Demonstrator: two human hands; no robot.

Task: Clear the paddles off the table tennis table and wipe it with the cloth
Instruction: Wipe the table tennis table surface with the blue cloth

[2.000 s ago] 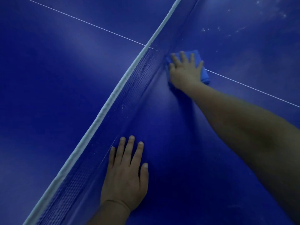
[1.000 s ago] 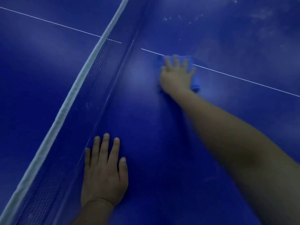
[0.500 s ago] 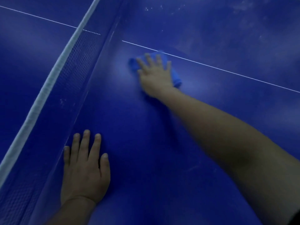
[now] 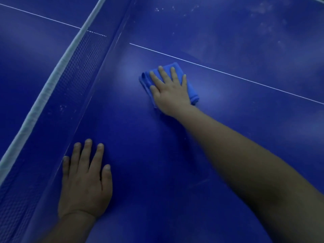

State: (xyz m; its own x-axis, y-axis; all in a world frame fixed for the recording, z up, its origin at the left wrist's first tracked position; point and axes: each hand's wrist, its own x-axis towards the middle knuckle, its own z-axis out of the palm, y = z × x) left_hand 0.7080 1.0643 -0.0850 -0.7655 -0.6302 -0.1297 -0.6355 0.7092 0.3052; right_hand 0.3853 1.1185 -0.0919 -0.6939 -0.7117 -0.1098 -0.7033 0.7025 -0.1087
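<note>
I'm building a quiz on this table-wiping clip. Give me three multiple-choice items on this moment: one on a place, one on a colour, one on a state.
1. Where does the cloth lie?
A. on the near side of the white centre line
B. draped over the net
C. under the left hand

2. What colour is the cloth?
A. white
B. blue
C. yellow

3. How is the right hand placed?
A. raised off the table
B. closed in a fist beside the cloth
C. flat on the cloth, fingers spread

Answers: 1 A, the cloth sits just short of the line, away from the net. 2 B, its folds show lighter blue than the table. 3 C, straight fingers press the cloth down.
</note>
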